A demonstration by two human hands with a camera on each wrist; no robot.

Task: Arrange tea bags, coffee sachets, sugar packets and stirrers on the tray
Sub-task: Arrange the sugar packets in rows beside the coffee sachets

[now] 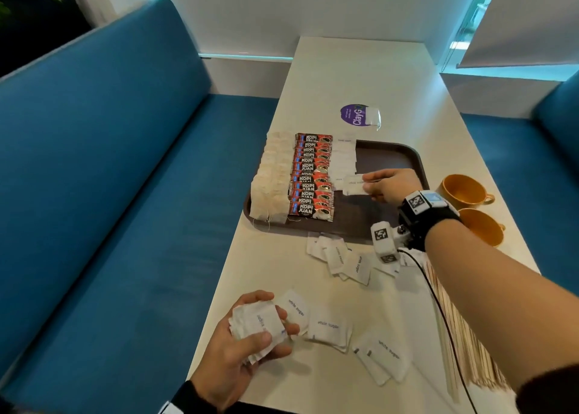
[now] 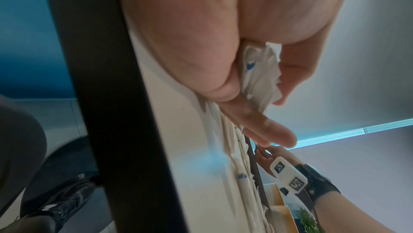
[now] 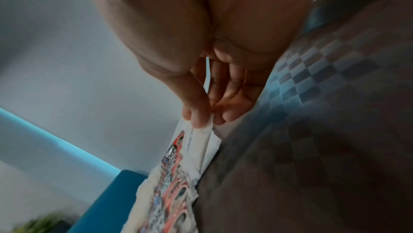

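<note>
1. The table point(image 1: 369, 78) in front of you is long and pale, with blue bench seating point(image 1: 103, 169) on both sides.
2. The dark brown tray point(image 1: 391, 157) lies on the table, its right half bare.
3. Along the tray's left edge a row of tea bags point(image 1: 271, 182) overlaps; just beside it runs a row of red coffee sachets point(image 1: 311, 178), then a partial row of white sugar packets point(image 1: 344, 153).
4. A bundle of wooden stirrers point(image 1: 470, 351) lies on the table under your right forearm.
5. Two orange cups point(image 1: 463, 191) stand right of the tray.
6. Loose sugar packets point(image 1: 341, 258) are scattered on the table near the tray's near edge and beside your left hand.
7. Your left hand point(image 1: 241, 348) holds a stack of sugar packets point(image 1: 257, 326), fingers point(image 2: 263, 127) curled round it.
8. Your right hand point(image 1: 391, 185) pinches one sugar packet point(image 1: 354, 184) between thumb and fingers point(image 3: 232, 113), low over the tray at the near end of the sugar row.
</note>
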